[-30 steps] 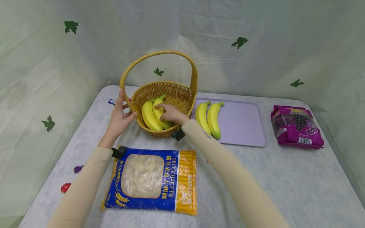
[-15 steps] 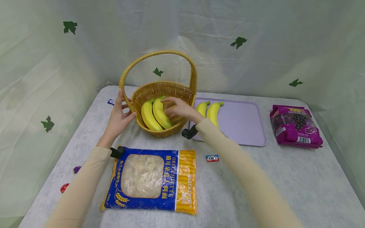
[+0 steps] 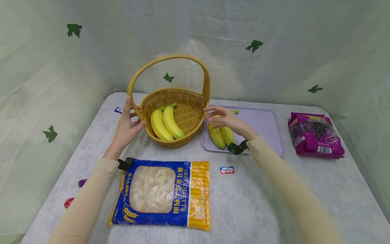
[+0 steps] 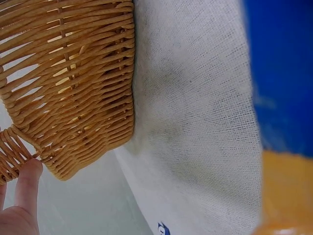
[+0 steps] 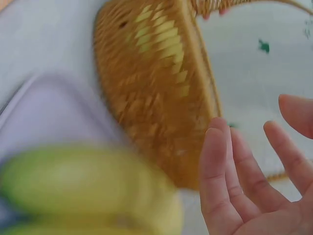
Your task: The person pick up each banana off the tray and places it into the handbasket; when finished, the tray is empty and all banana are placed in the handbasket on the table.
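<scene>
A wicker basket (image 3: pixel 182 93) with a tall arched handle stands at the back of the table, two bananas (image 3: pixel 172 122) side by side inside it. My left hand (image 3: pixel 127 123) grips the foot of its handle on the left; the left wrist view shows a finger (image 4: pixel 29 183) against the weave. Over the lilac tray (image 3: pixel 259 132) is my right hand (image 3: pixel 226 120), holding nothing, its fingers spread loosely towards the basket's right rim. Beneath that hand, two more bananas (image 3: pixel 217 137) lie on the tray, partly hidden by it.
A blue and yellow pasta bag (image 3: pixel 158 193) lies in front of the basket. At the right is a purple grape-print package (image 3: pixel 316 135). Small wrapped sweets lie about: a red and blue one (image 3: pixel 227 170), a red one (image 3: pixel 68 202) and a purple one (image 3: pixel 81 183).
My right hand has let go of a banana in the basket, lifted out and moved right over the tray. My left hand has stayed at the handle.
</scene>
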A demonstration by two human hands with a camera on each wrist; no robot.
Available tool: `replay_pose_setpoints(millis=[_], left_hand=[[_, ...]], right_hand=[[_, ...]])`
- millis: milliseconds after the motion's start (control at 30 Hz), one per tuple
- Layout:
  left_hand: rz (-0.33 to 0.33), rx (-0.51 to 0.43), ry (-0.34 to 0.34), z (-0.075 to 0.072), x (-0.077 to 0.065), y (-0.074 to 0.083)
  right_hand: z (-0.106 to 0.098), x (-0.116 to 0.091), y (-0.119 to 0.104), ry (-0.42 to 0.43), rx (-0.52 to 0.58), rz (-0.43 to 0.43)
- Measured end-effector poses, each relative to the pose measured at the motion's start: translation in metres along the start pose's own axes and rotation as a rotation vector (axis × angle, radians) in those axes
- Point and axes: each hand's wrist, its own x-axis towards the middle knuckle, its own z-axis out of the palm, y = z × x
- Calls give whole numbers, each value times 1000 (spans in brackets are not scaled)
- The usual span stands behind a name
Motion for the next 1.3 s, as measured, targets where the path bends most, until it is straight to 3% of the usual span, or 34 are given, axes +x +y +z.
replay_pose_setpoints(millis=[267,567,967,1300], left_hand=[[8,12,7,-1,-1,0],[-2,13,13,-2,-3,-1],[-78,-41,-5,-3,-3,-1],[-21,-17,2,2,-1,-2]], right_hand=[[-36,-35,30,109,-37,103],[-51,-56,49,155,-84,138],[-41,-48,51,125,-234,217],[-36,-30,51,169,-371,244]])
